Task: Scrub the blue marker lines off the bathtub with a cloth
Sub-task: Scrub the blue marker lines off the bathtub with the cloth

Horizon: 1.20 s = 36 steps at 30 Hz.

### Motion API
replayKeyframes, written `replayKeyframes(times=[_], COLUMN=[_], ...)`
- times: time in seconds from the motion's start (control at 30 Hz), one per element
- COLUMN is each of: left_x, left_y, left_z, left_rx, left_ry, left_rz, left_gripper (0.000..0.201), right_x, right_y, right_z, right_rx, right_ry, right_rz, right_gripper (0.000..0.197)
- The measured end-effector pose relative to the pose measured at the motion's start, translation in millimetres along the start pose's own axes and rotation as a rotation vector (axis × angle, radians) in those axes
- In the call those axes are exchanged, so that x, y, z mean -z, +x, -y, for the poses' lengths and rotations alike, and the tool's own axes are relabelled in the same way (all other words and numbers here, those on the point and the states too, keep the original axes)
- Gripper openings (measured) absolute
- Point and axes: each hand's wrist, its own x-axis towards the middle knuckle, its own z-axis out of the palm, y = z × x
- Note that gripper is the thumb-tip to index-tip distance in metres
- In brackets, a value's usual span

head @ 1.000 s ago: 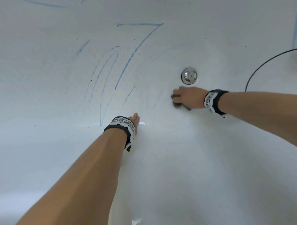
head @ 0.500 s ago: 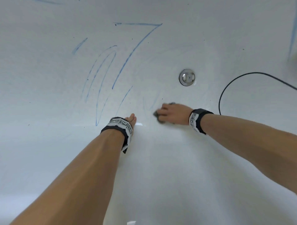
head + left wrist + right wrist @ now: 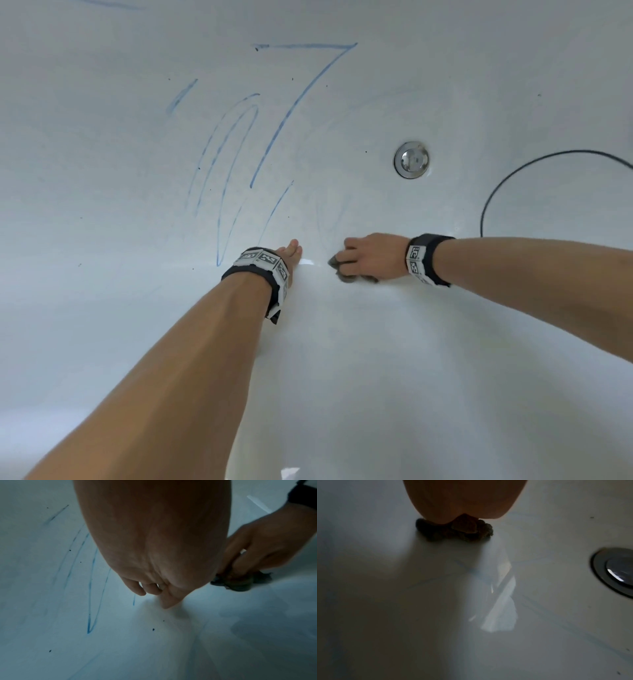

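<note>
Blue marker lines (image 3: 281, 130) run across the white bathtub (image 3: 102, 171) floor, upper left of both hands; the same strokes (image 3: 90, 601) show in the left wrist view. My right hand (image 3: 370, 257) grips a small dark grey cloth (image 3: 342, 270) and presses it on the tub just right of my left hand. The cloth (image 3: 458, 531) bunches under the fingers in the right wrist view. Faint smeared blue traces (image 3: 329, 212) lie just above the cloth. My left hand (image 3: 291, 253) rests on the tub floor with fingers loosely bent and the thumb (image 3: 169, 601) touching, holding nothing.
A round chrome drain plug (image 3: 411, 160) sits up and right of the right hand, also at the right edge as the drain (image 3: 614, 572). A thin black cable (image 3: 513, 174) curves over the tub at the right. Small dark specks (image 3: 153, 629) dot the surface.
My right hand has dragged the cloth down and left from beside the drain to a spot close to my left hand. The left hand has stayed put.
</note>
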Motion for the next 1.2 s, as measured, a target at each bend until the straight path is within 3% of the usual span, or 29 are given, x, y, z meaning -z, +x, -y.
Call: replayKeyframes(times=[0.17, 0.23, 0.4, 0.53, 0.67, 0.73, 0.8, 0.9, 1.0, 1.07, 1.2], left_x=[1, -3, -5, -6, -6, -1, 13, 36, 45, 48, 42], left_y=[0, 1, 9, 13, 6, 0, -9, -25, -20, -14, -4], left_z=[1, 1, 0, 0, -3, -7, -16, -40, -52, -49, -40], left_rx=[-0.002, 0.004, 0.051, 0.102, 0.097, 0.124, 0.152, 0.121, 0.199, 0.251, 0.271], left_ry=[0.043, 0.052, 0.035, 0.04, 0.051, 0.096, 0.156, 0.179, 0.126, 0.059, -0.08], left_rz=[0.021, 0.016, 0.026, 0.048, 0.003, 0.011, -0.009, -0.191, -0.395, -0.412, -0.387], left_gripper=[0.085, 0.081, 0.082, 0.083, 0.083, 0.079, 0.068, 0.042, 0.059, 0.068, 0.073], right_x=[3, 2, -6, -3, 37, 61, 80, 98, 104, 102, 85], right_y=[8, 12, 38, 55, 56, 42, 20, -22, -69, -90, -87], right_z=[-14, -15, 10, 17, -30, -68, -108, -151, -178, -190, -202], right_rx=[0.192, 0.164, -0.342, -0.55, -0.822, -0.966, -1.065, -1.18, -1.393, -1.492, -1.481], right_ry=[-0.079, -0.072, 0.034, 0.062, 0.15, 0.175, 0.186, 0.168, 0.101, 0.097, 0.115], right_rz=[0.101, 0.08, -0.195, -0.299, -0.335, -0.364, -0.394, -0.4, -0.532, -0.589, -0.588], right_gripper=[0.041, 0.039, 0.023, 0.019, 0.039, 0.035, 0.028, 0.029, 0.041, 0.042, 0.041])
